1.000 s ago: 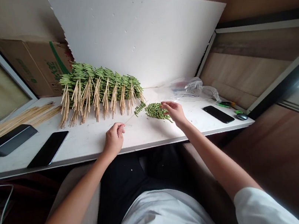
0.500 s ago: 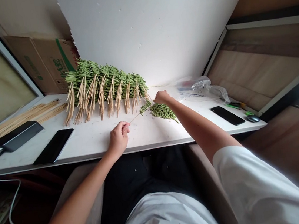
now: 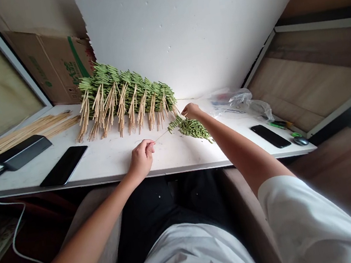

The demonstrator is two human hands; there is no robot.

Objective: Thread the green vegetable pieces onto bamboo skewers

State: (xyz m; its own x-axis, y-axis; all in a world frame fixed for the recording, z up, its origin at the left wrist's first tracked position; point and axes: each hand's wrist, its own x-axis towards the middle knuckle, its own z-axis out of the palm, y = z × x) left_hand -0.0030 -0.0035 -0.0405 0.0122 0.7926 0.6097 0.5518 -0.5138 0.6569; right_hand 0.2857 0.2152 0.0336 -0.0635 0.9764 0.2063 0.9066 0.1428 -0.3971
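Pinched in my left hand point(image 3: 141, 157) is the bare end of a thin wooden skewer point(image 3: 162, 135). Short green bean pieces point(image 3: 173, 124) are threaded side by side on its far part. My right hand point(image 3: 192, 110) is closed at the skewer's far end, fingers pressed together; what lies between the fingertips is hidden. Just below that hand is a loose pile of cut green beans point(image 3: 196, 129). Behind and left stands a large stack of filled bean skewers point(image 3: 128, 81), their bare stick ends fanned toward me.
Loose skewers point(image 3: 27, 132) lie at the far left by a dark grey box-like device point(image 3: 22, 153) with a white cable. One phone point(image 3: 64, 166) is at left, another point(image 3: 270, 136) at right. A clear plastic bag point(image 3: 240, 102) and a mouse point(image 3: 300, 141) are on the right.
The whole view has shifted slightly, so the table things appear a little higher and to the right. Both hands keep nearly the same pose on the skewer.
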